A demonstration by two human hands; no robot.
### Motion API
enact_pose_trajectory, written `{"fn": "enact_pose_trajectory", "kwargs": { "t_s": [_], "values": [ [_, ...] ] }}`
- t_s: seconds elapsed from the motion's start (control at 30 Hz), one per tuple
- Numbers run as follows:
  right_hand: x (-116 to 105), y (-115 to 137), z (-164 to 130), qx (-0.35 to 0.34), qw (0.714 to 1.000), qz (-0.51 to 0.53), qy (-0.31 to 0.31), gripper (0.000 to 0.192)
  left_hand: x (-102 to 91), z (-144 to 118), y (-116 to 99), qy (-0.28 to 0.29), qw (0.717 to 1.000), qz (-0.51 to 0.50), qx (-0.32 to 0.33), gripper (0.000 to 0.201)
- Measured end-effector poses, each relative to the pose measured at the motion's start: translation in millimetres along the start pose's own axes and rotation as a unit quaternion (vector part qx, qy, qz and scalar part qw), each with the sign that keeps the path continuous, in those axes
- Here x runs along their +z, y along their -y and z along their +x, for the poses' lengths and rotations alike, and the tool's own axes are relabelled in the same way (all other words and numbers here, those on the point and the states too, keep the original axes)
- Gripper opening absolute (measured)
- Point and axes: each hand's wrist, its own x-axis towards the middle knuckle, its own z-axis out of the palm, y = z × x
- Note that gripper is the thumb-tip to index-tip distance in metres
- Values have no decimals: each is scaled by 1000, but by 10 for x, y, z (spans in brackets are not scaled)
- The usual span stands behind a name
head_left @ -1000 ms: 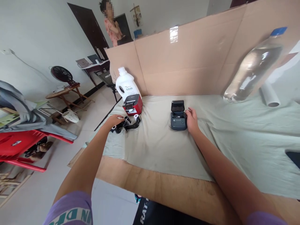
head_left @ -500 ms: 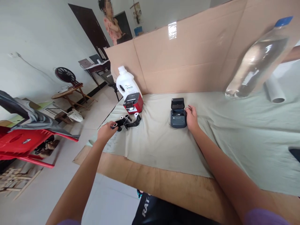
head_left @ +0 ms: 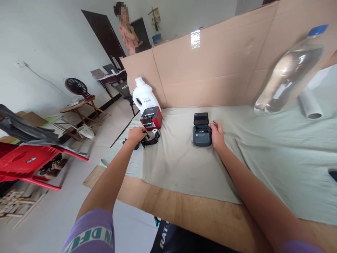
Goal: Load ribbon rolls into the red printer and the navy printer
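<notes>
A dark blue label printer [head_left: 202, 139] rests on the cloth with its black lid [head_left: 201, 118] raised. My right hand [head_left: 218, 136] lies along the printer's right side, its fingers loosely apart rather than wrapped round it. To the left, several small rolls wound with black ribbon lie in a loose group. The fingers of my left hand [head_left: 136, 134] are closed on a black ribbon roll [head_left: 144, 133] there. A strip of black ribbon [head_left: 151, 142] runs right to a roll with a white core [head_left: 155, 131]. My left hand hides part of the group.
Behind the rolls stand a red and black box-shaped device [head_left: 156, 121] and a white jug [head_left: 145, 95]. A cardboard panel [head_left: 210, 73] closes off the back. At right are a large clear bottle [head_left: 292, 70] and a white tube [head_left: 311, 105]. A person [head_left: 129, 37] is beyond the panel.
My left hand has moved right and slightly away from me, from the leftmost roll to one nearer the red device. My right hand stays beside the printer. The view has shifted slightly.
</notes>
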Motion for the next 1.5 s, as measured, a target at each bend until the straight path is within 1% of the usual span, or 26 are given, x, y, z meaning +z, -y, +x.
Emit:
{"fn": "enact_pose_trajectory", "kwargs": {
  "t_s": [0.07,0.1,0.17,0.23,0.27,0.3,0.33,0.37,0.43,0.47,0.5,0.57,0.63,0.7,0.8,0.9,0.97,1.03,1.1,1.17,1.23,1.27,1.33,1.4,1.5],
  "values": [
    [-1,31,-20,26,1000,6,-12,48,-70,-29,2,-7,1000,-14,0,27],
    [1,62,-39,39,999,8,-20,48,-121,-83,0,-27,999,-33,0,30],
    [12,160,-95,32,999,3,-26,47,-241,-258,-61,-96,991,-95,9,35],
    [34,319,-169,-25,999,-16,-32,43,-346,-482,-258,-178,967,-177,46,40],
    [49,423,-209,-68,997,-30,-27,39,-377,-591,-414,-210,951,-213,75,43],
    [67,541,-249,-111,993,-44,-8,34,-389,-688,-604,-230,936,-246,100,45],
    [88,666,-286,-142,988,-55,29,30,-381,-763,-820,-235,922,-280,130,47],
    [110,793,-319,-155,983,-59,82,26,-356,-811,-1051,-237,904,-315,164,48],
    [148,1016,-366,-136,971,-48,191,24,-273,-825,-1510,-231,868,-375,228,49],
    [159,1097,-378,-120,965,-37,229,25,-224,-796,-1719,-230,850,-402,251,48],
    [162,1154,-380,-106,962,-24,249,27,-175,-752,-1903,-231,832,-427,267,48],
    [139,1193,-355,-82,965,5,251,31,-80,-652,-2185,-236,807,-455,293,46],
    [85,1159,-300,-58,968,28,243,31,23,-581,-2348,-241,801,-444,320,45],
    [20,1093,-232,-38,968,40,245,30,147,-561,-2405,-245,806,-413,345,47],
    [-61,984,-140,3,965,57,254,25,365,-592,-2346,-264,811,-389,349,46],
    [-101,889,-78,72,963,117,233,17,568,-610,-2204,-283,813,-364,355,29],
    [-116,844,-55,98,960,149,216,13,664,-596,-2121,-288,819,-338,364,19],
    [-133,819,-41,92,963,135,214,13,721,-575,-2075,-292,825,-318,366,17],
    [-157,807,-27,65,970,73,221,18,748,-564,-2070,-297,826,-303,370,19],
    [-183,803,-7,25,974,-10,224,30,756,-570,-2098,-310,815,-294,391,23],
    [-197,802,21,-32,972,-101,211,39,755,-590,-2142,-326,798,-289,416,24],
    [-197,804,36,-62,966,-147,204,41,753,-603,-2166,-333,790,-287,427,24],
    [-178,816,66,-110,944,-234,206,41,746,-628,-2209,-338,780,-281,446,22],
    [-141,836,97,-141,912,-303,239,40,735,-647,-2242,-340,775,-272,458,21],
    [-78,871,147,-176,848,-394,309,36,724,-658,-2264,-340,778,-257,461,21]
  ]
}}
